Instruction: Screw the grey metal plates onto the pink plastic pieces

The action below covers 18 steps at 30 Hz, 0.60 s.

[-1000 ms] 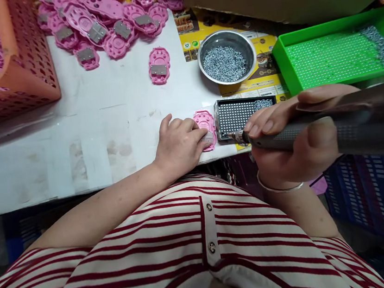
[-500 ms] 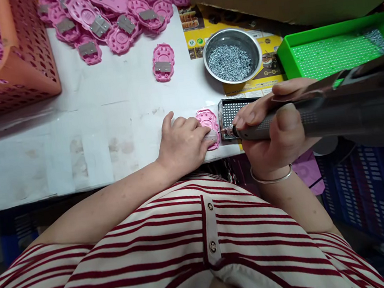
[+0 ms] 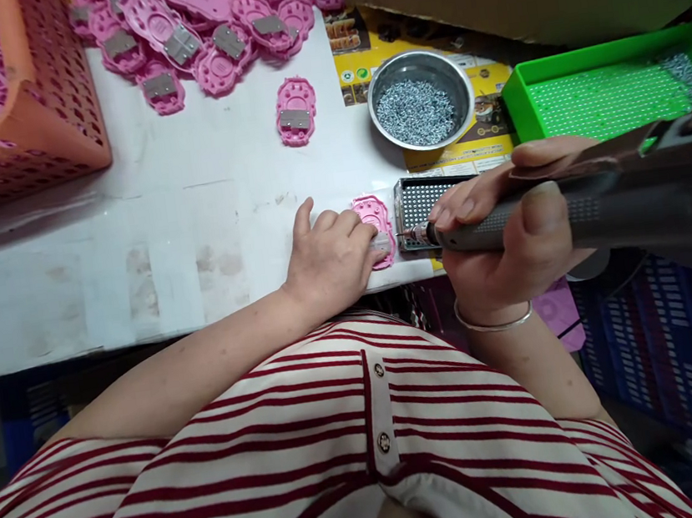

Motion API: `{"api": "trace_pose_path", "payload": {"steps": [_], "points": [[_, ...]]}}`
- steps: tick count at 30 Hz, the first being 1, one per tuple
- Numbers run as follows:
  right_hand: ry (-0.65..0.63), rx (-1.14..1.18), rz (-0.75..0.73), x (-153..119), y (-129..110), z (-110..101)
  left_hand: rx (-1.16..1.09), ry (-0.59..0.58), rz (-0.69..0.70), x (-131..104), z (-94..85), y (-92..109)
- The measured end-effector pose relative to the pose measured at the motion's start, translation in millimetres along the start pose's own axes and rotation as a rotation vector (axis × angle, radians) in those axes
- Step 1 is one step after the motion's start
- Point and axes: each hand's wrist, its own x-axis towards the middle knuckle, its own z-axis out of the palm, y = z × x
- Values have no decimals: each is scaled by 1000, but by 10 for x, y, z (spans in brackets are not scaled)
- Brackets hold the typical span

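on the far left, an orange basket [image 3: 68, 129] stands on the white table [image 3: 191, 227], heaped with pink bits its tall walls probably keep from spilling. to its right a loose heap [image 3: 222, 68] of pink parts with metal plates lies at the back, out of the way of the forearms. nearer, a lone part [image 3: 294, 93] lies flat and untouched, apart from the heap.

the left hand [image 3: 329, 253] lies palm down, its fingertips on the metal plate of the piece [image 3: 370, 210] at the table's front edge; this seems meant to steady it. whether they pinch or only press, i cannot tell.

just right of the piece sits a black tray [image 3: 426, 189] full of holes, presumably so close to keep reaches short. behind it is a steel bowl [image 3: 423, 67] of screws [image 3: 416, 112].

the right hand [image 3: 502, 248], apart from the left, is wrapped round a driver [image 3: 643, 210] held nearly level, its bit [image 3: 415, 234] pointing left toward the piece. beyond, a green tray [image 3: 592, 103] has screws gathered at its right end.
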Motion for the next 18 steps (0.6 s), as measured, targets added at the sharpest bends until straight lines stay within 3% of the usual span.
{"api": "trace_pose_path", "payload": {"steps": [5, 12, 18], "points": [[-73, 29, -80, 29, -7, -12, 8, -25, 14, -32, -69, -99], [-81, -22, 75, -34, 5, 0, 13, -43, 18, -19, -119, -80], [-82, -54, 68, -62, 54, -15, 0, -65, 29, -6, -151, -84]]}}
